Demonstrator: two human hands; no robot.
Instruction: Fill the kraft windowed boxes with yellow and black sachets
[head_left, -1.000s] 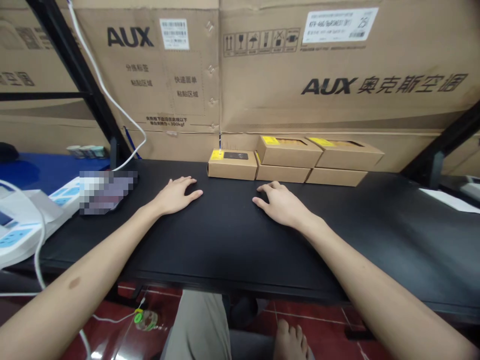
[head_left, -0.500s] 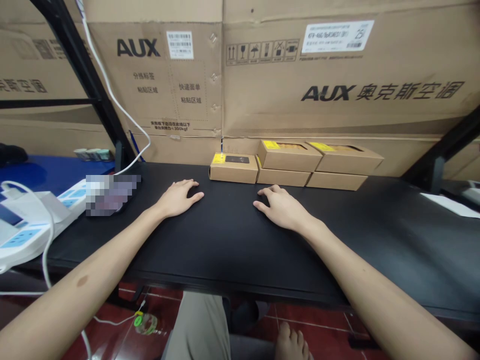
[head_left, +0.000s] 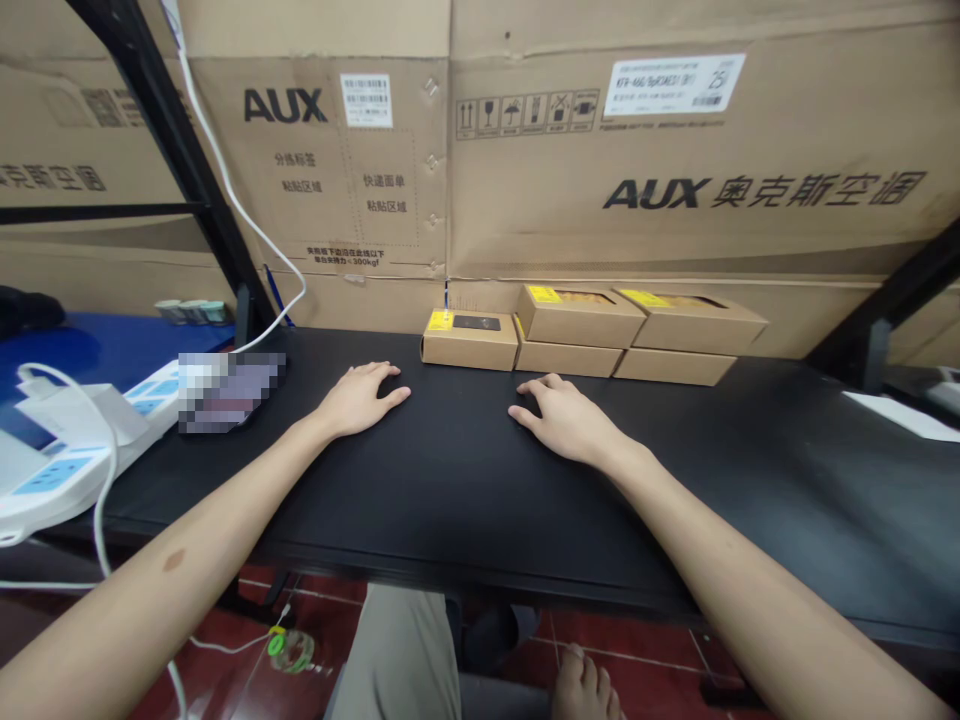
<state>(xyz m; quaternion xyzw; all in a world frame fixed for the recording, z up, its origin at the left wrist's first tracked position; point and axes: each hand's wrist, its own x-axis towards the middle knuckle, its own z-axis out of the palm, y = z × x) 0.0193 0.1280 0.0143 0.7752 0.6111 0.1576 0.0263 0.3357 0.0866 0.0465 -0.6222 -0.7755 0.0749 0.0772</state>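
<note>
Both of my hands lie palm down on the black table [head_left: 465,490]. My left hand [head_left: 360,398] is flat with the fingers stretched out and holds nothing. My right hand [head_left: 564,419] also rests flat, fingers slightly curled, empty. Just beyond the fingertips stand small brown cardboard boxes with yellow labels: a single one [head_left: 469,339] ahead of my left hand, and a stack of several [head_left: 637,332] to its right, ahead of my right hand. Neither hand touches a box.
Large cardboard cartons marked AUX [head_left: 600,160] form a wall behind the table. A white power strip [head_left: 67,455] with a white cable [head_left: 225,190] lies at the left edge, beside a blurred patch [head_left: 229,390]. Black frame struts [head_left: 180,170] rise at both sides. White paper [head_left: 900,412] lies far right.
The view has tilted up slightly, so everything sits a little lower in the picture. Both hands have stayed flat on the table in the same places.
</note>
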